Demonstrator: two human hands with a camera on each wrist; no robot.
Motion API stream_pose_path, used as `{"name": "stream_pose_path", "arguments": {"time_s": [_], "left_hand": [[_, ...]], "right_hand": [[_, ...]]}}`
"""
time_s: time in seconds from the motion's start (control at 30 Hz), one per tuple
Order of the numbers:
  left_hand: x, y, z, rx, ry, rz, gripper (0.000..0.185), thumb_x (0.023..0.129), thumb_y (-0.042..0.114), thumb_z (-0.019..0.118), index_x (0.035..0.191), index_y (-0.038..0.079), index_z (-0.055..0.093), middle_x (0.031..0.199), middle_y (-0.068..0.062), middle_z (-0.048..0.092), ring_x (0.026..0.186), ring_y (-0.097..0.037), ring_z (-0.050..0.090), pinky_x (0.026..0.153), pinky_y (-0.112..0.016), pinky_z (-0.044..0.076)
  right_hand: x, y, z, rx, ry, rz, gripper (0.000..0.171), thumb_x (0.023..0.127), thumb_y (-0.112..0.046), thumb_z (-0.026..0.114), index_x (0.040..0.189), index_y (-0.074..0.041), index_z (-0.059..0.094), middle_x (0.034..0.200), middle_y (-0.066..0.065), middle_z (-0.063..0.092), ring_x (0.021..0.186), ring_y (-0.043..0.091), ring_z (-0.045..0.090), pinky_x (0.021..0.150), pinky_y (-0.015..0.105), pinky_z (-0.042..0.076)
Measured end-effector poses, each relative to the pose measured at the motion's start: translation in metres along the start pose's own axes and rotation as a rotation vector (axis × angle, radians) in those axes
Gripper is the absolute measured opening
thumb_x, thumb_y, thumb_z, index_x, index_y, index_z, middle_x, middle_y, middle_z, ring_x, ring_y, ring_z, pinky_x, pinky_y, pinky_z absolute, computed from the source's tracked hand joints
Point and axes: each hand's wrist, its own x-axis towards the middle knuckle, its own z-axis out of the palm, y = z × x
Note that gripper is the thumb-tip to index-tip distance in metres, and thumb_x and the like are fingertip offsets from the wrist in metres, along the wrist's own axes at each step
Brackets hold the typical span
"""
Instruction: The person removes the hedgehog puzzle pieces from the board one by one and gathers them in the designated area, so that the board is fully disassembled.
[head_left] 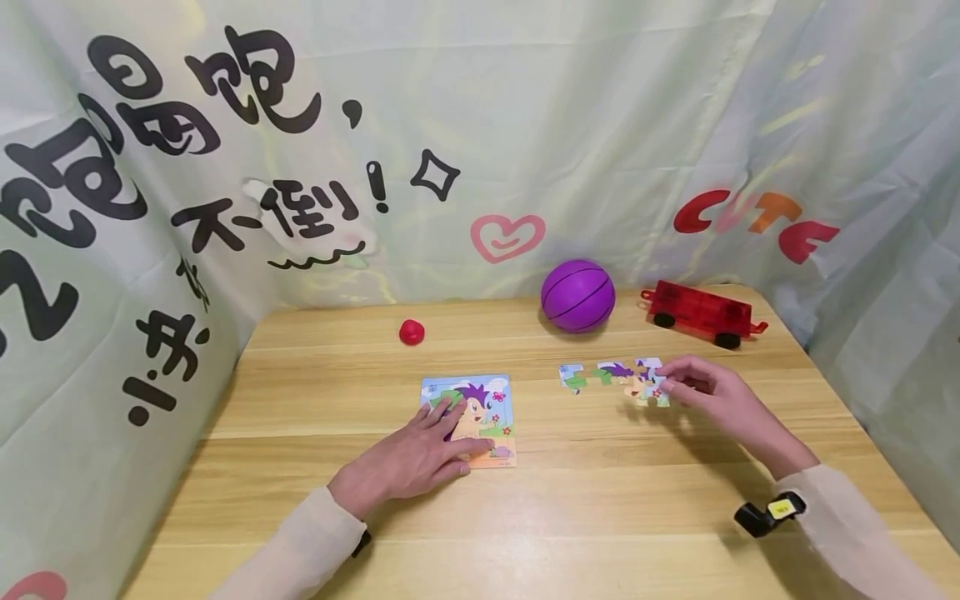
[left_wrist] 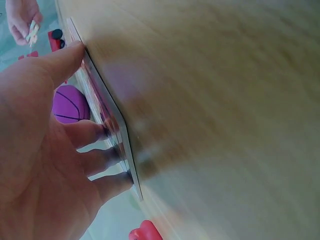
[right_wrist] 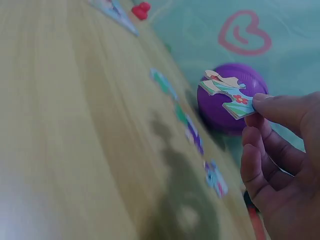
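Observation:
A square hedgehog puzzle board (head_left: 480, 408) lies on the wooden table (head_left: 600, 517), thin edge-on as the puzzle board (left_wrist: 107, 107) in the left wrist view. My left hand (head_left: 420, 454) rests flat on it, straight fingers (left_wrist: 90, 134) pressing its face. To the right lie loose puzzle pieces (head_left: 600, 375) in a row. My right hand (head_left: 705, 392) pinches one puzzle piece (right_wrist: 227, 94) with a red flower, lifted off the table, at the right end of that row. The row of pieces (right_wrist: 192, 135) shows blurred below it.
A purple ball (head_left: 578, 295) and a red toy wagon (head_left: 703, 312) stand at the back right. A small red object (head_left: 411, 332) sits behind the board. Printed cloth walls (head_left: 112, 250) close in the table on three sides. A black wrist device (head_left: 768, 512) is on my right forearm.

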Motion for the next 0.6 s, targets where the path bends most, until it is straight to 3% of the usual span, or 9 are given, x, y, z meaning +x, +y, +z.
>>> {"name": "stream_pose_path", "arguments": {"time_s": [0.3, 0.43, 0.6], "left_hand": [[0.0, 0.0, -0.003, -0.015, -0.008, -0.004, 0.047, 0.117, 0.042, 0.049, 0.163, 0.038, 0.051, 0.175, -0.029, 0.032, 0.164, -0.047, 0.03, 0.129, -0.062, 0.036], [0.0, 0.0, -0.004, -0.038, -0.01, -0.006, 0.046, 0.117, 0.041, 0.049, 0.163, 0.038, 0.052, 0.175, -0.029, 0.032, 0.164, -0.048, 0.029, 0.129, -0.064, 0.035], [0.001, 0.001, -0.003, -0.044, -0.025, -0.015, 0.047, 0.117, 0.043, 0.048, 0.164, 0.039, 0.049, 0.176, -0.028, 0.029, 0.165, -0.046, 0.027, 0.13, -0.063, 0.034]], "right_hand": [[-0.011, 0.023, -0.016, -0.079, -0.046, 0.056, 0.027, 0.111, -0.019, 0.066, 0.127, 0.002, 0.069, 0.097, -0.004, 0.071, 0.082, 0.013, 0.064, 0.067, 0.026, 0.053], [-0.01, 0.033, -0.016, -0.091, -0.065, 0.029, 0.023, 0.111, -0.014, 0.065, 0.126, 0.002, 0.07, 0.091, -0.002, 0.07, 0.075, 0.014, 0.059, 0.061, 0.029, 0.049], [-0.008, 0.04, -0.015, -0.212, -0.051, 0.012, 0.021, 0.11, -0.016, 0.067, 0.124, -0.002, 0.074, 0.1, 0.002, 0.072, 0.079, 0.008, 0.056, 0.065, 0.024, 0.047]]}}
